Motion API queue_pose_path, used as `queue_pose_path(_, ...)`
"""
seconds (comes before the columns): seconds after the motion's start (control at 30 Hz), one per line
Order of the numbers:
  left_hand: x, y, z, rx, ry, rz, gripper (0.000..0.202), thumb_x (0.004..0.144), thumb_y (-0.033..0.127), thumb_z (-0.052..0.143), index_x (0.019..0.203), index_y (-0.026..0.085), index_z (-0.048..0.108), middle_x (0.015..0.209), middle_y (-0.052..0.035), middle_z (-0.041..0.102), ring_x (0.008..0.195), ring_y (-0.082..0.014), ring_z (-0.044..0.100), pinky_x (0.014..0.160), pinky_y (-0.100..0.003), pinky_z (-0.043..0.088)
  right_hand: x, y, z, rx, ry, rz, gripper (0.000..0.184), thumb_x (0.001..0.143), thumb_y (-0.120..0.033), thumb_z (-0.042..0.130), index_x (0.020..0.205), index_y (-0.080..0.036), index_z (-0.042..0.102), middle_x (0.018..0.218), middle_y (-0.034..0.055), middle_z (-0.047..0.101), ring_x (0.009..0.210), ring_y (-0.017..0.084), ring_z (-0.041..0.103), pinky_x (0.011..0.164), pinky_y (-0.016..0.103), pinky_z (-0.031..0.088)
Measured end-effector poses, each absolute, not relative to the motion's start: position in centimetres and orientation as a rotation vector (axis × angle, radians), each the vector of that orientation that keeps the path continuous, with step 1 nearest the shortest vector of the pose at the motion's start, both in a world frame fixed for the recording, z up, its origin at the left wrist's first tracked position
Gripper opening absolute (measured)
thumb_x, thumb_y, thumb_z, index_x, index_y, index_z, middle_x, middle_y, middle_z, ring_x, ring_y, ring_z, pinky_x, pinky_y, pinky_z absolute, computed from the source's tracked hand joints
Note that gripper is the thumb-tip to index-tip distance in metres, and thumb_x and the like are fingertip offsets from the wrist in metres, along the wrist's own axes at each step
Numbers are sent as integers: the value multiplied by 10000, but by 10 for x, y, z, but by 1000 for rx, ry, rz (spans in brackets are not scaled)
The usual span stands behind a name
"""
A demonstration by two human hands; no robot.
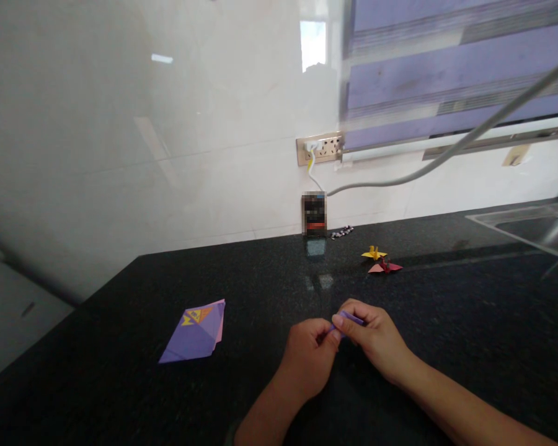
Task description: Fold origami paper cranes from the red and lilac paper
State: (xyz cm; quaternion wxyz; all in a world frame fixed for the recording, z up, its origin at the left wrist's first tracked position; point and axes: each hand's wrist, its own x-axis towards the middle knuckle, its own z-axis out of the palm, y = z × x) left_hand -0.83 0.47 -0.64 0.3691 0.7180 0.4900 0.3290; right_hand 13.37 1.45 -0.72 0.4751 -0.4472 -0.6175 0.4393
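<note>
A small folded piece of purple paper (pixel 352 318) is pinched between my two hands, low over the dark counter. The fingers and thumb of my left hand (pixel 312 354) close on its left end. On the other end, my right hand (pixel 376 334) grips with thumb and fingers, and the two thumbs nearly meet. Much of the paper is hidden by the fingers. To the left lies a packet of purple paper (pixel 190 337) with a yellow and orange printed mark and a pink edge showing.
A yellow folded paper crane (pixel 374 253) and a red and pink one (pixel 385 267) stand on the black counter (pixel 260 279). Behind are a pixelated dark device (pixel 314 214), a small beaded strand (pixel 343 232) and a wall socket (pixel 320 148). A grey hose (pixel 428 167) slants toward the metal sink (pixel 530 226).
</note>
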Motion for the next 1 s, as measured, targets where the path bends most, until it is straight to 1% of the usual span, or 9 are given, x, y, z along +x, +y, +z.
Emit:
queue_pose_path(0.2,-8,5,-7,1901,1345,866,274,802,320,411,638,154,555,582,17,486,569,-106,437,517,-217,294,134,15,-4,-1106,-1650,982,202,759,-266,531,606,-149,591,624,3,491,614,129,476,590,249,373)
queue_pose_path(0.33,-8,5,-2,1895,1302,874,326,827,317,367,604,153,540,570,13,496,576,-111,456,543,-222,306,133,13,-4,-1108,-1636,1006,211,780,-284,500,638,-158,592,643,9,513,627,135,494,597,249,390)
queue_pose_path(0.47,-8,5,1,1880,1305,890,330,831,296,358,572,156,507,565,13,491,580,-113,462,550,-222,308,133,11,-3,-1123,-1621,1012,246,788,-301,490,613,-160,590,629,10,523,616,133,500,600,248,393)
queue_pose_path(0.57,-8,4,3,1878,1316,913,340,826,294,369,533,159,474,540,20,463,565,-111,448,545,-222,303,132,10,-2,-1124,-1575,1042,235,774,-321,508,628,-159,595,615,2,521,584,121,483,556,231,380)
queue_pose_path(0.67,-7,4,4,1826,1344,924,333,821,296,374,530,161,464,528,24,444,546,-109,432,527,-219,299,130,10,-2,-1151,-1496,1155,234,760,-353,522,652,-154,581,571,-18,505,500,93,427,469,204,337)
queue_pose_path(0.73,-7,4,4,1782,1357,916,324,820,297,373,543,160,469,529,25,441,543,-108,428,520,-216,300,130,11,-3,-1167,-1464,1211,264,759,-373,519,629,-148,566,535,-28,486,457,79,388,437,197,309)
queue_pose_path(0.8,-6,4,4,1754,1352,898,316,821,305,371,564,158,481,540,24,449,550,-108,432,525,-215,306,130,11,-5,-1178,-1454,1217,286,760,-378,516,599,-145,557,514,-31,474,449,76,376,435,196,303)
queue_pose_path(0.93,-7,5,2,1750,1344,835,342,828,338,354,573,155,490,534,23,454,540,-108,437,517,-217,303,132,12,-8,-1181,-1458,1166,273,750,-365,532,586,-148,556,535,-14,513,508,98,434,488,207,342)
queue_pose_path(1.0,-7,5,1,1765,1369,825,352,829,339,352,561,155,485,523,22,451,531,-109,434,507,-219,295,132,11,-6,-1182,-1457,1156,272,746,-366,535,584,-149,555,543,-9,522,514,101,440,491,209,347)
